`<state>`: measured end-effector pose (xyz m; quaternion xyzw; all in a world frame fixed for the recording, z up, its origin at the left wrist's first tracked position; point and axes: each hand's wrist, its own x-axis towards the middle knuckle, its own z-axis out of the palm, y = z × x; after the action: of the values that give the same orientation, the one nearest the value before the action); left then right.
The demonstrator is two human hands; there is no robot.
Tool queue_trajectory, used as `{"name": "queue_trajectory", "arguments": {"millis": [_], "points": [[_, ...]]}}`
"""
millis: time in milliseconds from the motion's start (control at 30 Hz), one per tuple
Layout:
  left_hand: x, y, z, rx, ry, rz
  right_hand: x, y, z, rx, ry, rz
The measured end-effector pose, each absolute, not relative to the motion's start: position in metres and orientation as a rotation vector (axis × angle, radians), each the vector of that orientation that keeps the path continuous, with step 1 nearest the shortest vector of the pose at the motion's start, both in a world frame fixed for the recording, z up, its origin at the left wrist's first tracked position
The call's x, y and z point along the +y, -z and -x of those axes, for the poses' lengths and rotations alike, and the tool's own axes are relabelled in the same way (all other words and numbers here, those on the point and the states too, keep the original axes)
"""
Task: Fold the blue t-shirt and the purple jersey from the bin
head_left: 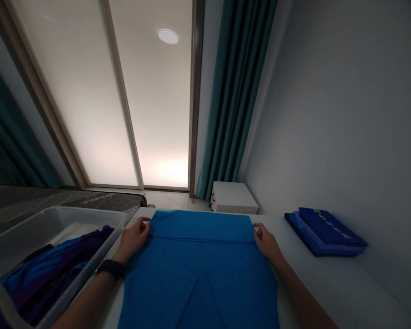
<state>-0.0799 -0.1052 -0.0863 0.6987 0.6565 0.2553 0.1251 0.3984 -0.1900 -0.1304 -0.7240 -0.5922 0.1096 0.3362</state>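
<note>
A blue shirt (200, 260) lies flat on the white table, its far end folded over in a straight band and its sleeves tucked inward across the body. At the band's left edge, my left hand (134, 237) pinches the fabric between thumb and fingers; a black band sits on that wrist. My right hand (265, 240) grips the matching right edge in the same way. Both hands are at about the same distance from me, one on each side of the shirt. The near end of the shirt runs out of view.
To the left stands a clear plastic bin (118, 221) with crumpled blue and purple clothes (61, 265). A stack of folded clothes (329, 233) rests on the table (332, 283) at the right, near the wall. Beyond the table are a white cabinet (234, 196) and a teal curtain (241, 100).
</note>
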Motion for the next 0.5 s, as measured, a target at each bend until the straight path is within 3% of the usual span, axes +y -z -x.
{"name": "queue_trajectory", "arguments": {"millis": [500], "points": [[-0.1051,0.0896,0.0833,1.836,-0.916,-1.963,-0.1962,0.1246,-0.4028,-1.551,-0.276,1.857]]}}
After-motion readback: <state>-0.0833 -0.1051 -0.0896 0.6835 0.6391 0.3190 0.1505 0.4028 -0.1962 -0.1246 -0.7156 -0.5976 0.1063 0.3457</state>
